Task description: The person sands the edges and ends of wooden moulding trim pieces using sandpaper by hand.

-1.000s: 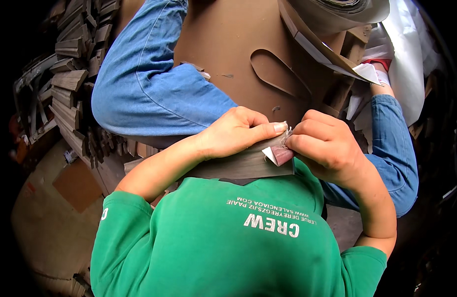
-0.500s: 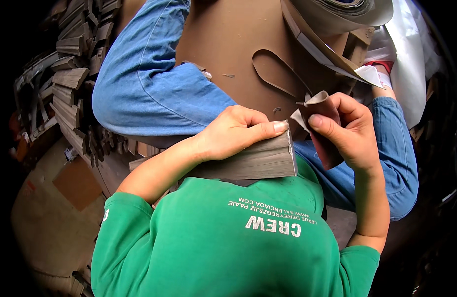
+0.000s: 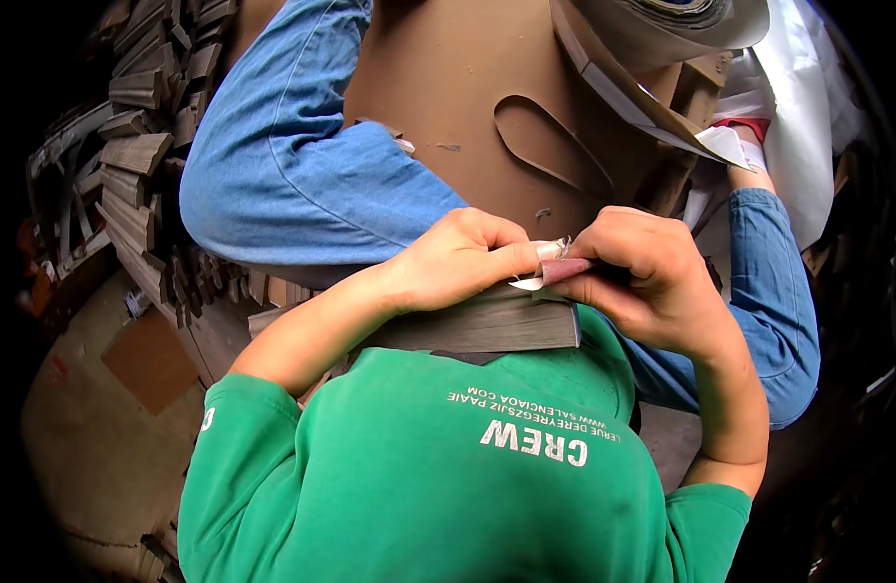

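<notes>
I see left hand point(image 3: 457, 257), fingers tight on grey board point(image 3: 487, 323) near green shirt point(image 3: 419, 437); right hand point(image 3: 647, 277) pinching curled red sheet point(image 3: 566, 269) by board's end; best hold board still, rub gently

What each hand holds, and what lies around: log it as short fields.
Left hand: holds a grey wood-grained piece, thumb on top
Right hand: pinches a folded red-brown sheet near that piece's right end; contact unclear
Clothing: green shirt, blue jeans
Far left: heaped grey strips
Upper right: pale roll
</notes>
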Demonstrator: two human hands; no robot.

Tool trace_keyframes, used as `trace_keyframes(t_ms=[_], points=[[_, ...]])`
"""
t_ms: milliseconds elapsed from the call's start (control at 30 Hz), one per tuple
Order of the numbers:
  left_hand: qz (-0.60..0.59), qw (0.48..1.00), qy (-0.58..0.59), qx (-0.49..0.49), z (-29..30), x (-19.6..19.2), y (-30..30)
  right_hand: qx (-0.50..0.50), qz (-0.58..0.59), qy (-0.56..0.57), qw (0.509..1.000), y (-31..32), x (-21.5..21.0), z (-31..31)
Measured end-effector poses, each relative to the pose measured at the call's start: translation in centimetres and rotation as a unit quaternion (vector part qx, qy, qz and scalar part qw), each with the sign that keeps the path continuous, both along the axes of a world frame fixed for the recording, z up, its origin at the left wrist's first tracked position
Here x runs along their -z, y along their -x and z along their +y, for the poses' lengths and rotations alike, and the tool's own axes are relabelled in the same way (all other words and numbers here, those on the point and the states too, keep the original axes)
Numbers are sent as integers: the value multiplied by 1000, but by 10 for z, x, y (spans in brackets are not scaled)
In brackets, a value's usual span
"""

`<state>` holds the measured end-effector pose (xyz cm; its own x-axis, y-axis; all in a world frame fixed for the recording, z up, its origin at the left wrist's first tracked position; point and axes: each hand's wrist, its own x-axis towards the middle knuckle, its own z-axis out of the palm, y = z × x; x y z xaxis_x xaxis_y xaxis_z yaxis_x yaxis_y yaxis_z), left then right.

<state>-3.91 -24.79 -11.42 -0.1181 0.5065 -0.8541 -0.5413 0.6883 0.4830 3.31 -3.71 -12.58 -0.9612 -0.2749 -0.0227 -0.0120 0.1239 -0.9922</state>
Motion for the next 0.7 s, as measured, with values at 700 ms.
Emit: trace_keyframes(t_ms=[700], points=[[33, 999, -7, -21, -1, 3, -4, -25, -71, 52, 996, -4, -2, 11]])
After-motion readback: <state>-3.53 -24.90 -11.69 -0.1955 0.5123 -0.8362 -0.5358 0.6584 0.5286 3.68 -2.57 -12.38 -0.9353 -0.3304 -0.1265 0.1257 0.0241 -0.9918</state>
